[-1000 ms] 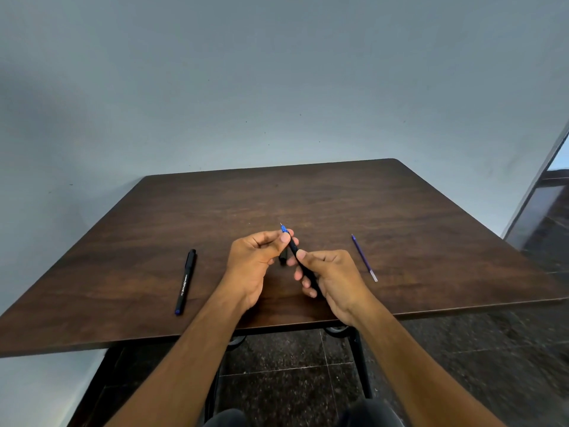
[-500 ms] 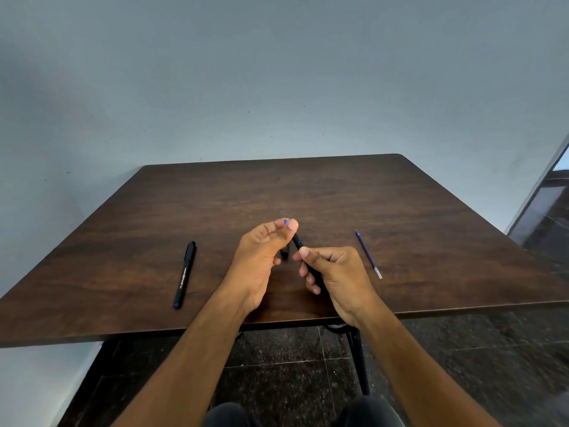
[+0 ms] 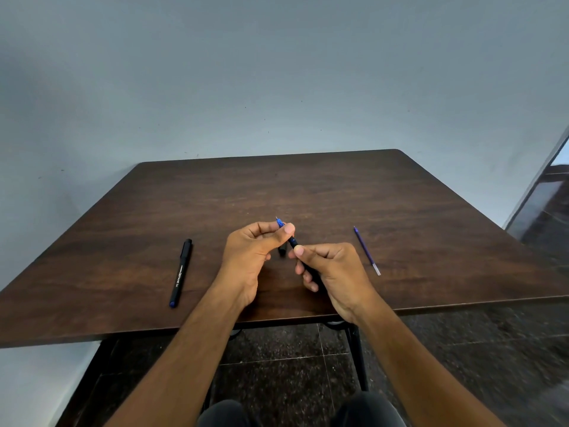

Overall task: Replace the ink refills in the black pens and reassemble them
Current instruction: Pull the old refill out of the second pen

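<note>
Blue tip re-exposed; both hands grip pen (image 3: 292, 241), tip far-left: left hand (image 3: 255, 251), right hand (image 3: 332, 266).

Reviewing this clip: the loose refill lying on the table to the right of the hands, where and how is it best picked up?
Pinch the refill at mid-length from above, across its thin shaft: it lies flat on the table, clear of the right hand.

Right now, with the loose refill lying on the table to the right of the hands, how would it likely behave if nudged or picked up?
The loose refill is a thin round tube, so it would probably roll on the smooth table if nudged sideways. It looks very light and may flex slightly. Lying flat, it likely needs a fingertip pinch to lift.
</note>
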Action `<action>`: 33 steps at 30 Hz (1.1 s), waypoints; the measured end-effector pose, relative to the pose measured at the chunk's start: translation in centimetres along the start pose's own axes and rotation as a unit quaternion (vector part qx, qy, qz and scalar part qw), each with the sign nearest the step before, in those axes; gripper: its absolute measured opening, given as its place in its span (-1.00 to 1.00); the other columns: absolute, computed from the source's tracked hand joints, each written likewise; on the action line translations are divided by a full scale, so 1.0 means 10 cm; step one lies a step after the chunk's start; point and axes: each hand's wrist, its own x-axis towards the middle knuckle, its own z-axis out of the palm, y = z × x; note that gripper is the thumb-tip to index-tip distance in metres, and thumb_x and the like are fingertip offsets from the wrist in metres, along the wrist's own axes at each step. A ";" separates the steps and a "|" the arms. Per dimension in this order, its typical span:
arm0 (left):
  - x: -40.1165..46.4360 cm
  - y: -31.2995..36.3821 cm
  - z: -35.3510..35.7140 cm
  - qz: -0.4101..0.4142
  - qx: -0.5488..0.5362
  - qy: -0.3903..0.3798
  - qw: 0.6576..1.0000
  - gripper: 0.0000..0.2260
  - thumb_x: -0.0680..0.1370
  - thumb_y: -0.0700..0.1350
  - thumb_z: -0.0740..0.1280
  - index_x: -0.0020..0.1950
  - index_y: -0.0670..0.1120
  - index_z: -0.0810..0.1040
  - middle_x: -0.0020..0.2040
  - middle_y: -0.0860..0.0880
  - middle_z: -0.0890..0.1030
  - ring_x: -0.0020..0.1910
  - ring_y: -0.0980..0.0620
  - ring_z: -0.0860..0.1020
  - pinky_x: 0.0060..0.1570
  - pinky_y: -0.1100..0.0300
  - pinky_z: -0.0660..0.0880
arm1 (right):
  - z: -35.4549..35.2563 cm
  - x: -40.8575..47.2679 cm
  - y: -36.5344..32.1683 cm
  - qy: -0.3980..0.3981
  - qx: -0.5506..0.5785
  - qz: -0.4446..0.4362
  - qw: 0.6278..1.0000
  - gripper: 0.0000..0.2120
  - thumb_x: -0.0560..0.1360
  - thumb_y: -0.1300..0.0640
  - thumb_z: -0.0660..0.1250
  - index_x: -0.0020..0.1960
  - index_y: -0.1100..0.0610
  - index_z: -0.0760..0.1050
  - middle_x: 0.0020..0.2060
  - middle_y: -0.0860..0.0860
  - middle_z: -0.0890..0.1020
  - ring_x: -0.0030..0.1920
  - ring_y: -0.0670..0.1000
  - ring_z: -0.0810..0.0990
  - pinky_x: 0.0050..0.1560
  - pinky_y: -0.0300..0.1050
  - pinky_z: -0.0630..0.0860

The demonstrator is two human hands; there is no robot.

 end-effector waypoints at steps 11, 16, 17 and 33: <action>0.00 0.03 -0.13 0.038 0.068 -0.093 0.993 -0.79 0.60 -0.06 0.36 0.21 -0.02 0.67 0.09 0.03 0.74 0.17 0.06 0.63 0.05 0.07 0.34 | 0.00 0.00 0.01 0.008 -0.001 -0.003 1.000 -0.85 0.55 0.21 0.43 -0.04 0.29 0.71 -0.35 0.15 0.61 -0.40 0.02 0.45 -0.45 -0.15 0.36; 0.00 0.05 -0.06 0.040 0.045 -0.013 0.998 -0.86 0.48 -0.05 0.50 -0.03 -0.09 0.73 -0.11 0.01 0.76 -0.08 0.17 0.64 -0.04 0.13 0.36 | 0.01 0.00 0.02 0.008 -0.009 -0.017 1.000 -0.85 0.57 0.22 0.39 -0.01 0.28 0.71 -0.33 0.15 0.64 -0.34 0.02 0.49 -0.38 -0.14 0.43; 0.00 0.05 -0.05 0.039 0.041 -0.002 0.998 -0.85 0.46 -0.05 0.52 -0.07 -0.12 0.73 -0.16 0.02 0.75 -0.18 0.23 0.61 -0.06 0.15 0.37 | 0.01 -0.01 0.02 0.009 -0.013 -0.023 1.000 -0.85 0.57 0.23 0.39 -0.01 0.28 0.72 -0.32 0.15 0.65 -0.32 0.03 0.51 -0.36 -0.12 0.46; -0.05 0.04 -0.09 -0.011 0.021 -0.121 0.992 -0.71 0.54 0.00 0.40 0.23 -0.03 0.66 0.18 0.03 0.70 0.08 0.02 0.51 0.01 0.14 0.32 | 0.01 -0.01 0.01 0.012 -0.014 -0.035 0.999 -0.89 0.54 0.27 0.42 -0.08 0.27 0.73 -0.32 0.08 0.63 -0.29 0.04 0.49 -0.29 -0.11 0.48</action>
